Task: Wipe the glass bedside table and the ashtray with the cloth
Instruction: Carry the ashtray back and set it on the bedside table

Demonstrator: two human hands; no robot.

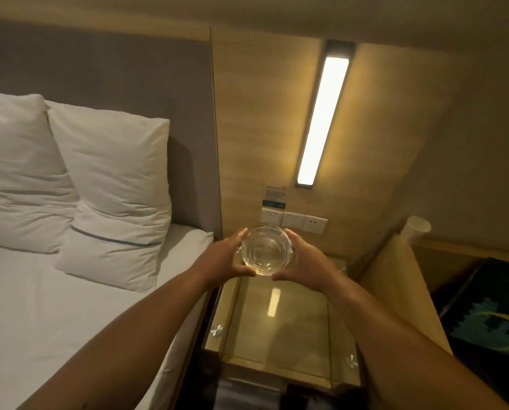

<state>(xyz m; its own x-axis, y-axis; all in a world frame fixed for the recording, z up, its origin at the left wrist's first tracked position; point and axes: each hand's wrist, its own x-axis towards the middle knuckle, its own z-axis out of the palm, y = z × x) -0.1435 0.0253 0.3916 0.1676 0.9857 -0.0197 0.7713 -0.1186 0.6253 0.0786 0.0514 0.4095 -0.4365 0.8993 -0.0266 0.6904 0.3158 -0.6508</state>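
Holding the glass ashtray (265,250) between them, the left hand (224,256) and the right hand (304,258) each curl fingers around one side, maybe to keep it steady. It sits over the far end of the glass bedside table (280,327). I cannot see any cloth. The table's near edge is dark and hard to make out.

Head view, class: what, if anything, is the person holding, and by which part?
The clear glass ashtray, held by both hands at its outer rim: left hand on its left side, right hand on its right, over the glass bedside table.
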